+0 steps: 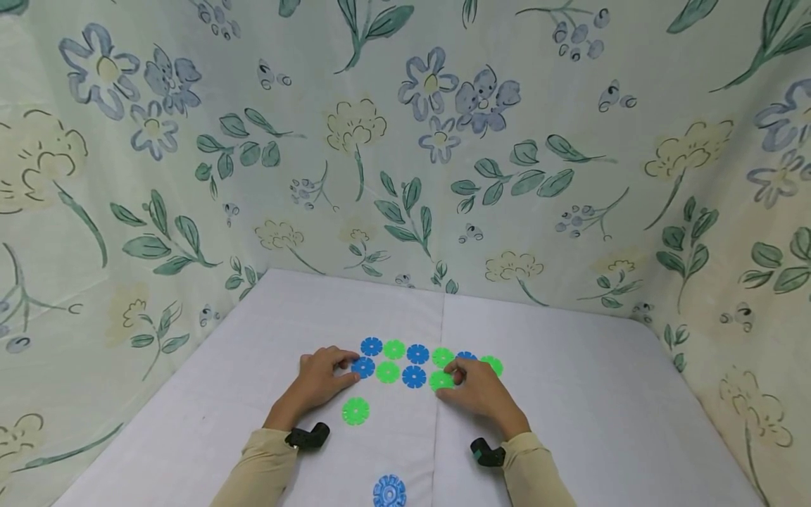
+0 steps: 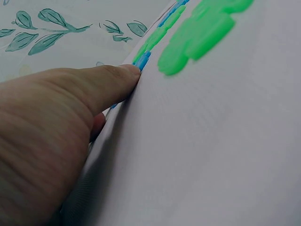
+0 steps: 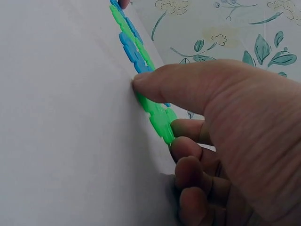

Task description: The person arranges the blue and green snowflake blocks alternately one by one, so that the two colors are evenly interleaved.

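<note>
Two rows of flat, notched plastic snowflake discs lie on the white cloth, blue and green by turns. At the front row's left end, my left hand (image 1: 323,377) pinches a blue snowflake disc (image 1: 363,367) between thumb and fingertips. My right hand (image 1: 478,391) holds a green snowflake disc (image 1: 441,381) at that row's right end, its thumb on the near edge and fingers at the far side. Between these lie another green disc (image 1: 388,372) and a blue disc (image 1: 415,376). Behind, the right hand partly covers a blue disc (image 1: 467,355) of the back row.
A loose green disc (image 1: 355,411) lies nearer than the rows, by the left wrist. Close to the near edge of view is a blue, layered-looking disc shape (image 1: 389,491), maybe a stack. White cloth (image 1: 602,408) covers the table; a floral curtain (image 1: 393,155) surrounds it.
</note>
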Demonstrator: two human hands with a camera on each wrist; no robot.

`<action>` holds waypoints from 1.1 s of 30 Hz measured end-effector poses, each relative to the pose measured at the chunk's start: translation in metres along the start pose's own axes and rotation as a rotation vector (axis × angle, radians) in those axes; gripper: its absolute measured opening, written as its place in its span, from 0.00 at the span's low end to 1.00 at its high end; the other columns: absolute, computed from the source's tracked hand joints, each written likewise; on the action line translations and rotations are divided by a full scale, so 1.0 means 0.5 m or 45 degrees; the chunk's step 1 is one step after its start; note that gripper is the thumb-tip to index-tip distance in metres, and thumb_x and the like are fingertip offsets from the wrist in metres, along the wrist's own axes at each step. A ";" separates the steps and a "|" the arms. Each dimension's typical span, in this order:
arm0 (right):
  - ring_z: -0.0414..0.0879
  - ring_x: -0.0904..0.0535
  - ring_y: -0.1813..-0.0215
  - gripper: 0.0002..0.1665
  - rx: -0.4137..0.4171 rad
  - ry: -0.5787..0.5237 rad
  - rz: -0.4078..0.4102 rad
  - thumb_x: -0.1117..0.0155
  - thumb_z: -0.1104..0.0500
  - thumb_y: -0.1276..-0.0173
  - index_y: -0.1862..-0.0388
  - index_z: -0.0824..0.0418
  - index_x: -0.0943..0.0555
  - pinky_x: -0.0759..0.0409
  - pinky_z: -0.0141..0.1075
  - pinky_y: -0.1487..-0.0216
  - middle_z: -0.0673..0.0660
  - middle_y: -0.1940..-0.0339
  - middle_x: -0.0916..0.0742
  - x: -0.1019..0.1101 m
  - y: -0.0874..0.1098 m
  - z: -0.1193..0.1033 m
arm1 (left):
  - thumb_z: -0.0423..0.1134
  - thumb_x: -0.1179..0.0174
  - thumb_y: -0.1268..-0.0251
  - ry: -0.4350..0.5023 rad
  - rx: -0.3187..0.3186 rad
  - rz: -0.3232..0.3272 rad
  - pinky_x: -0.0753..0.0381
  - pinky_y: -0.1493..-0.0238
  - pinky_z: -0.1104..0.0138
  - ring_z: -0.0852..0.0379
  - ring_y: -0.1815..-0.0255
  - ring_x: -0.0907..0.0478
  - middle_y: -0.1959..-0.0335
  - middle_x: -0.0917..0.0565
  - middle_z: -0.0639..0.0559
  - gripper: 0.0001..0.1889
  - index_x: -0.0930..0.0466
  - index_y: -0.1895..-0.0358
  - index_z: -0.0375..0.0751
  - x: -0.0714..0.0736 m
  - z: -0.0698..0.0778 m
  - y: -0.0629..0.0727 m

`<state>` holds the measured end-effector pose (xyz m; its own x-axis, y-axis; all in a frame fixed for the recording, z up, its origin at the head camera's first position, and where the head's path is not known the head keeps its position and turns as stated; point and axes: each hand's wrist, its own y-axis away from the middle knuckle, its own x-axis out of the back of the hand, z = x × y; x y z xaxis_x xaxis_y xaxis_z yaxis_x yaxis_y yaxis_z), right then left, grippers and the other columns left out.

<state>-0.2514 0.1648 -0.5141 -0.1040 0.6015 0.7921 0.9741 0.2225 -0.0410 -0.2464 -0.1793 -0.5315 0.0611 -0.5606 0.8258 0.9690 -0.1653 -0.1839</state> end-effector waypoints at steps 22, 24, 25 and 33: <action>0.43 0.26 0.66 0.21 -0.045 0.011 0.017 0.22 0.44 0.44 0.55 0.48 0.18 0.28 0.38 0.64 0.48 0.68 0.20 0.002 0.001 -0.003 | 0.53 0.30 0.39 -0.022 -0.010 0.019 0.46 0.56 0.59 0.63 0.63 0.32 0.67 0.24 0.68 0.19 0.15 0.45 0.61 -0.002 -0.004 0.000; 0.43 0.27 0.67 0.20 -0.040 0.015 0.022 0.22 0.44 0.44 0.56 0.47 0.18 0.29 0.38 0.65 0.48 0.69 0.20 0.002 0.002 -0.003 | 0.53 0.30 0.40 -0.025 -0.015 0.026 0.45 0.56 0.59 0.63 0.64 0.32 0.67 0.23 0.67 0.19 0.15 0.45 0.61 -0.003 -0.004 0.000; 0.43 0.27 0.67 0.20 -0.036 0.020 0.024 0.22 0.44 0.44 0.57 0.47 0.18 0.29 0.38 0.65 0.47 0.70 0.21 0.003 0.003 -0.003 | 0.53 0.30 0.40 -0.025 -0.017 0.027 0.45 0.56 0.59 0.63 0.64 0.32 0.67 0.23 0.67 0.19 0.15 0.45 0.61 -0.003 -0.004 0.000; 0.43 0.29 0.70 0.19 -0.024 0.035 0.035 0.24 0.40 0.43 0.62 0.46 0.20 0.32 0.38 0.68 0.48 0.73 0.22 0.005 0.005 -0.007 | 0.53 0.30 0.40 -0.014 -0.003 0.013 0.46 0.55 0.59 0.63 0.64 0.32 0.66 0.23 0.68 0.19 0.15 0.45 0.62 -0.002 -0.003 -0.001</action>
<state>-0.2487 0.1641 -0.5099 -0.0716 0.5857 0.8073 0.9801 0.1914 -0.0519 -0.2473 -0.1798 -0.5329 0.0740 -0.5535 0.8295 0.9677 -0.1613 -0.1939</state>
